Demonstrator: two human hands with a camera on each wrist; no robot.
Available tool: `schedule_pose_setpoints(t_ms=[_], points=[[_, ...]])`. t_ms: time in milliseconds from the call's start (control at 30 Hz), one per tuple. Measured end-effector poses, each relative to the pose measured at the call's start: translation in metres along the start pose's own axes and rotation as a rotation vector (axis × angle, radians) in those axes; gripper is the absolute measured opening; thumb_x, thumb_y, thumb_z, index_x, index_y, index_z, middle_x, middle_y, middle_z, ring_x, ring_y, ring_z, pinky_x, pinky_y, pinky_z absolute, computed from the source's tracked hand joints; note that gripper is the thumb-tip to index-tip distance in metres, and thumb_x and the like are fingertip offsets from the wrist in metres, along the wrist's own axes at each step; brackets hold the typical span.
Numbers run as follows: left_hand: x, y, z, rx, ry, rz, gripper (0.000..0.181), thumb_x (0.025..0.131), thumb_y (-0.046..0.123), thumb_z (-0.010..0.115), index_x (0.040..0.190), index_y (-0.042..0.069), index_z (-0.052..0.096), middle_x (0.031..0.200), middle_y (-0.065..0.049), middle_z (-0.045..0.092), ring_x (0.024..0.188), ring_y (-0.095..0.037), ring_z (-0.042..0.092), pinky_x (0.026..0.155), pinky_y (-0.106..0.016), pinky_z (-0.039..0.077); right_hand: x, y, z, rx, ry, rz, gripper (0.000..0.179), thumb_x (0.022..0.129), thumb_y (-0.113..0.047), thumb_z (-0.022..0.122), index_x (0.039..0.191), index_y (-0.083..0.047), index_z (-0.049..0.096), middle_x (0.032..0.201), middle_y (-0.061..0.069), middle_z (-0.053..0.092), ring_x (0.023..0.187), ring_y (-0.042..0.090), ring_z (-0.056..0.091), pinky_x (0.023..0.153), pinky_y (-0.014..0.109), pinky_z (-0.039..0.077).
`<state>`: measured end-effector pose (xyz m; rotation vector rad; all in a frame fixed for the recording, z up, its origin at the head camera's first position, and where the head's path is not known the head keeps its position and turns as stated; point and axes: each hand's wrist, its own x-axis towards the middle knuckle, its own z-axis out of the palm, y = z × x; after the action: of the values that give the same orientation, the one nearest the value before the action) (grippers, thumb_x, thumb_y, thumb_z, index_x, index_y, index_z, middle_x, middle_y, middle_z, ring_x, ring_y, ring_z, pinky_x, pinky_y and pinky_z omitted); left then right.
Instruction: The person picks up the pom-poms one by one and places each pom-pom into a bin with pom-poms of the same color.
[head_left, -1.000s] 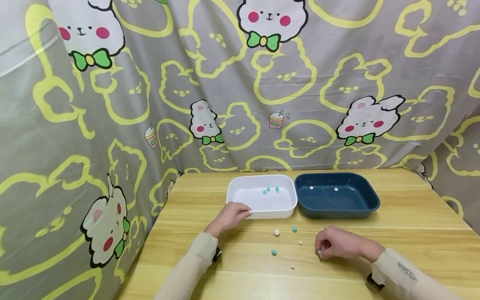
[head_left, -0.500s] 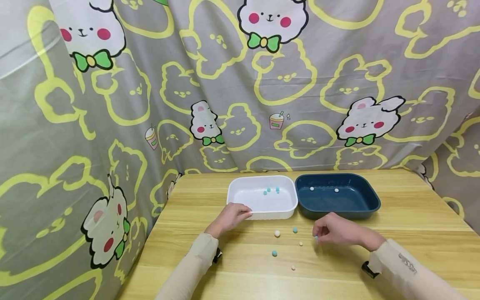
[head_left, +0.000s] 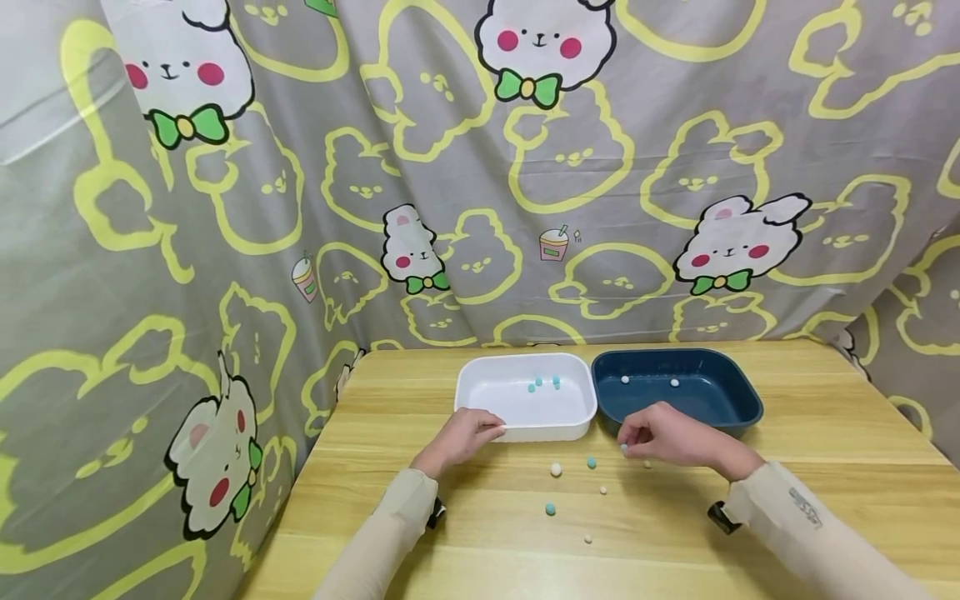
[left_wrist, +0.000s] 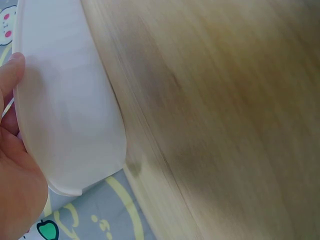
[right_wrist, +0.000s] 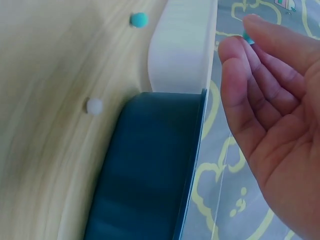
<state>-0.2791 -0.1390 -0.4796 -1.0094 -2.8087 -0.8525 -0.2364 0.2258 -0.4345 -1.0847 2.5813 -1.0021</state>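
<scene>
My left hand [head_left: 467, 433] grips the near-left rim of a white plastic tray [head_left: 551, 432]. In the left wrist view the thumb lies on the tray's rim [left_wrist: 75, 115], with fingers behind it. My right hand [head_left: 675, 437] pinches a small blue ball [head_left: 624, 449] between thumb and fingertips, just in front of the dark blue tray [head_left: 731, 400]. Seen from the right wrist, only a bit of the blue ball [right_wrist: 247, 37] shows between the fingertips. Several blue balls [head_left: 538, 382] lie in the white tray. Two white balls [head_left: 674, 383] lie in the dark blue one.
Loose on the wooden table [head_left: 480, 550] lie a white ball [head_left: 556, 470], two blue balls [head_left: 592, 462] and several small pale balls [head_left: 603, 491]. Both trays stand side by side near the back edge. A patterned curtain [head_left: 465, 167] hangs behind and at the left.
My right hand has lifted the blue ball and moved forward and slightly left, to the dark blue tray's front. A pale ball now shows beneath it. The left hand stays on the white tray's rim.
</scene>
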Motion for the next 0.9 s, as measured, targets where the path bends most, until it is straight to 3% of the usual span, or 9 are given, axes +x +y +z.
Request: schedule_pose_setpoints(t_ms=[167,400,900], points=[[0.0,0.001,-0.001,-0.005,-0.004,-0.008,0.019,0.094,0.026,0.06,0.096,0.015,0.075,0.086,0.007,0.069,0.077,-0.004,0.061,0.072,-0.022,0.049,0.006,0.001,-0.002,-0.008,0.025,0.0,0.007,0.087,-0.014,0.069,0.089,-0.02,0.07,0.08,-0.006,0.066,0.069,0.004,0.057,0.063,0.024,0.051],[-0.001,0.001,-0.001,-0.006,-0.003,-0.012,0.019,0.094,0.026,0.06,0.096,0.015,0.075,0.086,0.007,0.069,0.078,-0.003,0.062,0.072,-0.022,0.049,0.017,0.0,-0.009,-0.031,0.029,0.034,0.008,0.087,-0.013,0.069,0.092,-0.019,0.071,0.079,-0.012,0.063,0.069,0.006,0.055,0.062,0.024,0.05],[-0.001,0.001,-0.002,0.004,-0.011,-0.014,0.019,0.094,0.027,0.059,0.096,0.015,0.075,0.085,0.008,0.069,0.077,-0.002,0.06,0.072,-0.022,0.049,0.047,-0.008,-0.014,-0.075,0.066,0.048,0.006,0.085,-0.012,0.072,0.091,-0.013,0.072,0.076,-0.011,0.061,0.066,0.007,0.052,0.061,0.023,0.049]])
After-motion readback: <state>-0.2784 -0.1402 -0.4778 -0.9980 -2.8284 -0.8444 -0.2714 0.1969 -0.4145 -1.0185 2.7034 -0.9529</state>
